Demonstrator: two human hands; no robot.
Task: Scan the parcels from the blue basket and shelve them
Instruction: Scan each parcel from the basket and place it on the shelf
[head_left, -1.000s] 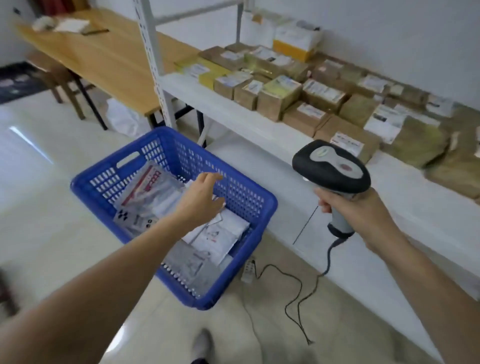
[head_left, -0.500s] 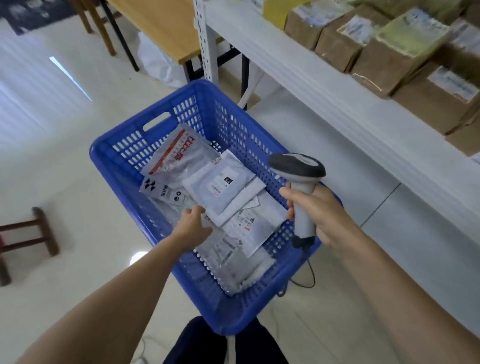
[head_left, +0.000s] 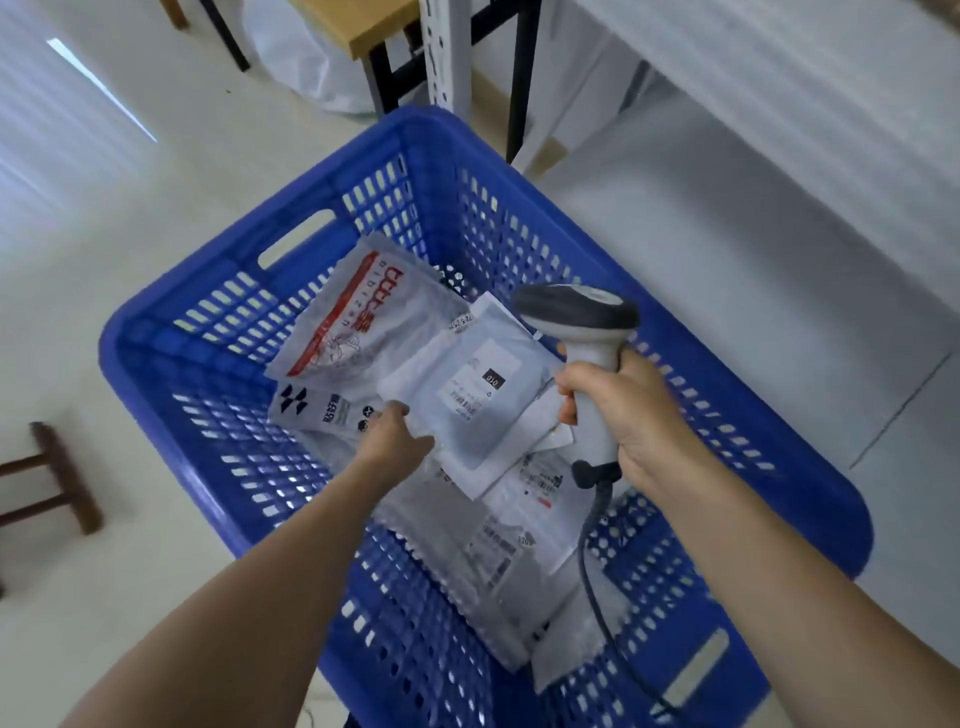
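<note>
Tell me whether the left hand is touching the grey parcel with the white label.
Touching. The head view shows the left hand pinching the grey parcel at its near-left edge, thumb on top, no gap.

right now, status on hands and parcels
Left hand grips top parcel. Right hand holds scanner, both over basket. More parcels underneath, nothing blocking.

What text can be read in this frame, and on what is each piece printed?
"bibizan" (last letters unsure): red-striped pouch, beside large red characters I cannot read.
"010", seemingly: dark tag on the white parcel that the left hand grips.
Print on the black-patterned pack: blurred.
Shipping labels on the lower parcels: too small to read.
No text shows on the scanner.
</note>
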